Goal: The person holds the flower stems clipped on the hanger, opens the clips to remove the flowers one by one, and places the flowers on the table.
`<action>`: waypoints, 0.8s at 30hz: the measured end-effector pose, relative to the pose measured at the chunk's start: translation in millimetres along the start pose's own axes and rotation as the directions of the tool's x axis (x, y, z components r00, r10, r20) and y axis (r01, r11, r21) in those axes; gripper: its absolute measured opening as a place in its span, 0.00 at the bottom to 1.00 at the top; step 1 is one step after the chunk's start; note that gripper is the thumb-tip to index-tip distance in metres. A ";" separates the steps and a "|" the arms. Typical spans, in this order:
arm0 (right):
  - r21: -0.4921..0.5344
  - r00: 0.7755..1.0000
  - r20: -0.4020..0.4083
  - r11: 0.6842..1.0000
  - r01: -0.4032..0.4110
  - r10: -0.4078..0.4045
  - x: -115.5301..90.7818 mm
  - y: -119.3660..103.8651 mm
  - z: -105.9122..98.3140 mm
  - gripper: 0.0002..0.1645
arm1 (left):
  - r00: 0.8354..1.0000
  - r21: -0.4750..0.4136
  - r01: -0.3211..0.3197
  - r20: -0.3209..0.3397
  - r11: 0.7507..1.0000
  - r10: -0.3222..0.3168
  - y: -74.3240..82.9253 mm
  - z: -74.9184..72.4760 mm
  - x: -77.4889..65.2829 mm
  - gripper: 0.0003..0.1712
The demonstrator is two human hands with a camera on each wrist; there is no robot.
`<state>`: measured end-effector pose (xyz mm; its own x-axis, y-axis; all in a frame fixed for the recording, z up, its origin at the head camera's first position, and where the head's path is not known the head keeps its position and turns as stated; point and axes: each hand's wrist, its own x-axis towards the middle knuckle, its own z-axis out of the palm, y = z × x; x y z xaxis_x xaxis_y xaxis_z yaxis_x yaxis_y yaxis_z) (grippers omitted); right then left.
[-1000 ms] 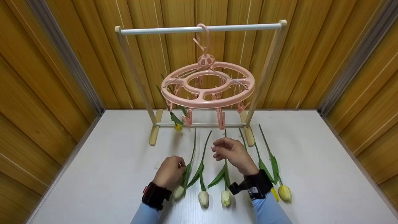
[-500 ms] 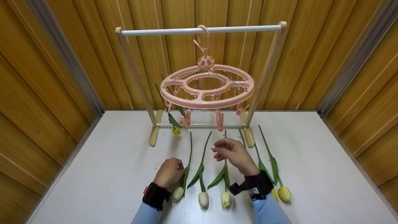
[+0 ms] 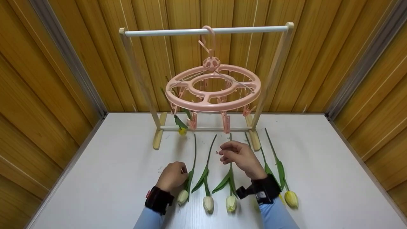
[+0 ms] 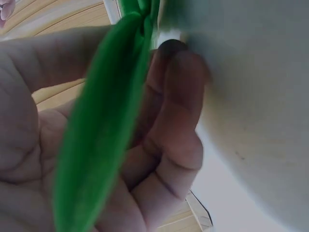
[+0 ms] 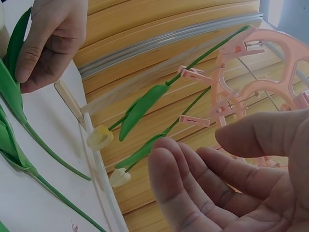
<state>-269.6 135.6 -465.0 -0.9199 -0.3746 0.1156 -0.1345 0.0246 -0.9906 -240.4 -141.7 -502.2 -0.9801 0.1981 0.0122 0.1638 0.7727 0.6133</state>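
Note:
My left hand (image 3: 173,175) is low at the table, its thumb and fingers pinching the leftmost tulip (image 3: 182,197) around its leaves and stem. This tulip has a pale bud toward me and a stem pointing away. Close up in the left wrist view, a green leaf (image 4: 104,125) crosses the palm. My right hand (image 3: 240,156) hovers over the stem of another pale tulip (image 3: 231,203), fingers loosely bent, holding nothing. Between the hands lies a third pale tulip (image 3: 208,204). Two tulips, one with a yellow bud (image 5: 100,137) and one with a white bud (image 5: 120,178), hang head-down from pink clips.
A round pink clip hanger (image 3: 206,106) hangs from the white bar (image 3: 165,31) of a wooden-legged stand behind the hands. Several clips, such as one clip (image 3: 226,123), dangle below its ring. At right lies a yellow tulip (image 3: 291,199), with others partly under my right forearm.
The leftmost tulip's stem end has swung slightly left and toward me, with my left hand shifting down a little. My right hand has barely moved. The hanger sways slightly.

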 end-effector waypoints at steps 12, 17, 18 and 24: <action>-0.033 1.000 -0.001 0.999 -0.008 0.008 -2.9 -5.0 -5.6 0.17 | 0.998 -0.033 -0.028 -0.057 0.999 0.027 2.3 -10.3 -2.1 0.06; -0.119 1.000 0.023 0.993 0.021 -0.018 -8.8 -14.9 -7.2 0.17 | 0.993 -0.049 -0.061 -0.108 0.997 0.056 6.7 -17.5 -2.5 0.06; -0.141 0.999 0.026 0.990 0.028 -0.025 -10.2 -17.4 -7.1 0.17 | 0.991 -0.054 -0.068 -0.118 0.996 0.061 8.2 -19.2 -2.9 0.06; -0.234 0.997 0.030 0.969 0.079 -0.074 -18.6 -31.9 -5.1 0.15 | 0.970 -0.094 -0.125 -0.222 0.988 0.102 19.5 -31.8 -6.1 0.03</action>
<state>-250.0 146.6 -435.2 -0.8958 -0.4035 0.1864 -0.2895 0.2115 -0.9335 -234.8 -147.0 -465.2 -0.9586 0.1370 0.2496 0.2740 0.6819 0.6781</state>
